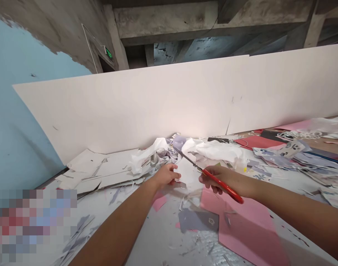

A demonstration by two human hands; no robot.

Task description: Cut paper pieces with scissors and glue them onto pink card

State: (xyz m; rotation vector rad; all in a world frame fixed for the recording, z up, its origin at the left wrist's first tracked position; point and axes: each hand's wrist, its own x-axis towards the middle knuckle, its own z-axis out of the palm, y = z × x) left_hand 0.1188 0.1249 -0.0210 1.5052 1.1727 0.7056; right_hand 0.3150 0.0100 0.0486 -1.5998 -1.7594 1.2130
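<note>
My right hand (pixel 223 179) grips a pair of scissors (pixel 226 187) by the red handles. Their blades look closed and point up and left, toward a crumpled heap of grey paper scraps (pixel 162 157) by the white board. My left hand (pixel 167 175) is just left of the blades. Its fingers are loosely bent and apart, with nothing visible in them, close above white paper (pixel 187 168). Below my hands lie a grey-purple paper piece (pixel 196 221) with a small white mark and a large pink sheet (pixel 249 232).
A tall white board (pixel 147 107) stands along the table's back. Torn grey cardboard (pixel 116 164) lies to the left. On the right are crumpled white tissue (pixel 218 147), a red sheet (pixel 259 142), white string (pixel 300 135) and patterned paper pieces (pixel 293 149). Small scraps litter the tabletop (pixel 152 240).
</note>
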